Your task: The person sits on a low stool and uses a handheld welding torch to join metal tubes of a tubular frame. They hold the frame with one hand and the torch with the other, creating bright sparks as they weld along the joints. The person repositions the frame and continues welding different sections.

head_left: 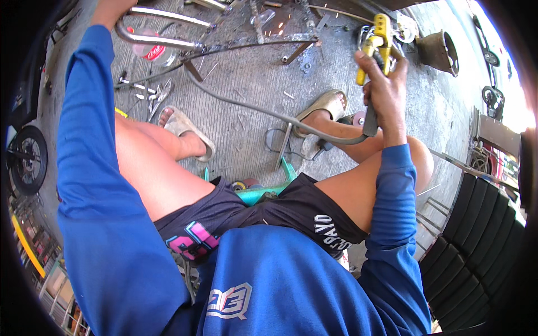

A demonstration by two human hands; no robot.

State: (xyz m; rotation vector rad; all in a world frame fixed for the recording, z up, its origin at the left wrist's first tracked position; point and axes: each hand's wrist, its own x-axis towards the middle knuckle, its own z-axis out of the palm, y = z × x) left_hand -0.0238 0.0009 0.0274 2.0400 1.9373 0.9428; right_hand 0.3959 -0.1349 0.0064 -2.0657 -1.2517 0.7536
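My right hand (386, 89) is wrapped round a yellow welding electrode holder (383, 35), raised at the upper right. A thin welding rod (342, 14) runs leftward from its jaws. From the handle, a grey cable (241, 104) sags across the floor to the left. At the top left, my left hand (114, 12) closes on a bent shiny metal tube (159, 40); its fingers are partly cut off by the picture's edge. The tube lies against a dark metal frame (252, 47) on the floor. A few orange sparks show near the frame's far bars.
A clear plastic bottle (157, 53) lies under the tube. Pliers (161, 95) rest near my left foot. A brown bucket-like container (439, 53) stands at the upper right. Between my legs is a green stool (260, 196). Black ribbed slabs (476, 252) are at the right, a wheel (28, 159) at the left.
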